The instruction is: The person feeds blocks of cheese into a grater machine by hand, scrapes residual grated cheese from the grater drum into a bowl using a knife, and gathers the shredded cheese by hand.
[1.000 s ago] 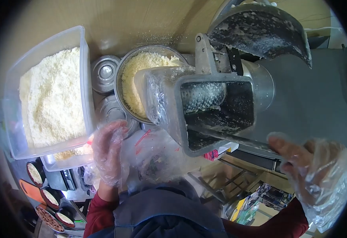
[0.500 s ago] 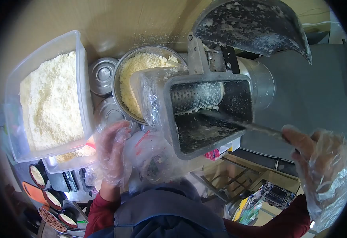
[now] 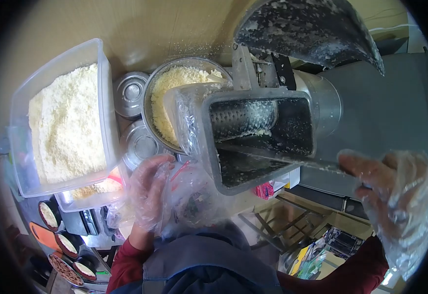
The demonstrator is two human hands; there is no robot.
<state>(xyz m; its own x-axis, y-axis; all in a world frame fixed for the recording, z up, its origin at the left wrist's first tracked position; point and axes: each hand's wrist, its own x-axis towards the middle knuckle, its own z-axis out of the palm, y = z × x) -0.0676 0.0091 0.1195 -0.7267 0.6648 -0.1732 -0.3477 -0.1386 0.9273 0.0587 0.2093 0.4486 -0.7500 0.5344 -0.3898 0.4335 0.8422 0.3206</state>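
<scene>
My right hand [image 3: 395, 196], in a clear plastic glove, grips the end of a long, flat, knife-like blade [image 3: 317, 163]. The blade reaches left into the dark metal hopper of a grating machine [image 3: 253, 169], below its perforated drum [image 3: 243, 117]. White crumbs cling to the drum and the hopper walls. My left hand [image 3: 148, 191], also gloved, is raised left of the hopper with its fingers loosely bent. Beside it is a clear plastic bag [image 3: 197, 193] with red marks; whether the fingers touch it I cannot tell.
Behind the machine's plastic-wrapped outlet stands a metal bowl [image 3: 146, 105] of pale gratings. A clear tub [image 3: 107, 98] heaped with white gratings is at left, above a scale [image 3: 82, 223]. The hopper's lid [image 3: 307, 34] is raised. Small filled dishes [image 3: 50, 215] stand lower left.
The blade has swung from the drum's lower edge to lie lower and flatter across the hopper. My right hand has shifted slightly left; my left hand slightly right and down.
</scene>
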